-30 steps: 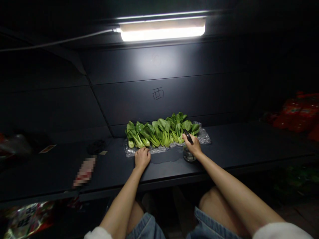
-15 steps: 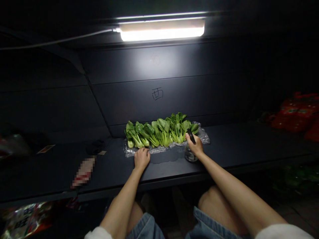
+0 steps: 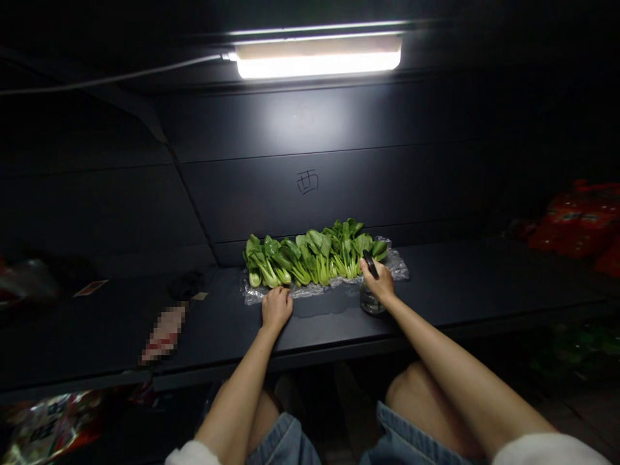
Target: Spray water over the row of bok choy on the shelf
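A row of green bok choy point(image 3: 314, 255) lies on crinkled clear plastic wrap point(image 3: 398, 266) on a dark shelf point(image 3: 320, 329), leaves toward the back panel and pale stems toward me. My right hand point(image 3: 380, 281) is wrapped around the neck of a spray bottle point(image 3: 372, 303) with a black trigger head and a clear body, standing at the right end of the row. My left hand point(image 3: 278, 309) rests on the shelf at the wrap's front edge, below the left stems. Its fingers are curled in, with nothing visible in them.
A bright tube light point(image 3: 320, 59) hangs above, its white cable running left. Red packages point(image 3: 576, 219) sit on the shelf at the right. A blurred-out item point(image 3: 165, 332) and a small card point(image 3: 90, 288) lie at the left. Shiny bags point(image 3: 53, 423) are on a lower level.
The whole view has shifted very slightly. Both hands, the spray bottle and the bok choy keep their places.
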A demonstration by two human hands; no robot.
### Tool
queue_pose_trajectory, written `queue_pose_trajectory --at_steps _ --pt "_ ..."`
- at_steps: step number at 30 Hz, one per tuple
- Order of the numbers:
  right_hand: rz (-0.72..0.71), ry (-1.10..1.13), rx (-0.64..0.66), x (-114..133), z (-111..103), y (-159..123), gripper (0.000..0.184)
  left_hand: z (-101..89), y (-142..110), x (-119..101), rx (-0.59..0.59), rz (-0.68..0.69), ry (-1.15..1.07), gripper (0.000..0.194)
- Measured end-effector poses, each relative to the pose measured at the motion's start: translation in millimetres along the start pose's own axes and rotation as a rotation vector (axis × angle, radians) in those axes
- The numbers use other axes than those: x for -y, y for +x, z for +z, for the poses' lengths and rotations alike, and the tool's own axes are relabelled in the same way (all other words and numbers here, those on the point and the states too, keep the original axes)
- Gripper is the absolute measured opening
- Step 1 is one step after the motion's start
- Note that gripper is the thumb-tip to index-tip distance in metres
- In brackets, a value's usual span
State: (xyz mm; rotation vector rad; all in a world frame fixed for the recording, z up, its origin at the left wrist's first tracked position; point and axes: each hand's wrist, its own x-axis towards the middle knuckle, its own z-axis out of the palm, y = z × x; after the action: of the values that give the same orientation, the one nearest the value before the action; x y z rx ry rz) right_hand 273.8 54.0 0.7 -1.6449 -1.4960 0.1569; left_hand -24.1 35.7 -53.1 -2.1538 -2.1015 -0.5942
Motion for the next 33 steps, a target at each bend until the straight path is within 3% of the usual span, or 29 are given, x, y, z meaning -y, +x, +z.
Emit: queue_pose_trajectory --at_steps 17,26,33 --pt "0.054 0.034 -0.05 -22 -5 10 0.049 -4.1 -1 -3 0.011 -0.004 0.019 0.034" --pt "0.099 -0.058 0.0 -15 -14 8 0.047 -5.7 -1 -4 0.013 0.001 0.023 0.034" --pt "0.049 -0.05 0.034 -8 -15 4 0.046 -7.8 0 -2 0.037 0.01 0.001 0.033"
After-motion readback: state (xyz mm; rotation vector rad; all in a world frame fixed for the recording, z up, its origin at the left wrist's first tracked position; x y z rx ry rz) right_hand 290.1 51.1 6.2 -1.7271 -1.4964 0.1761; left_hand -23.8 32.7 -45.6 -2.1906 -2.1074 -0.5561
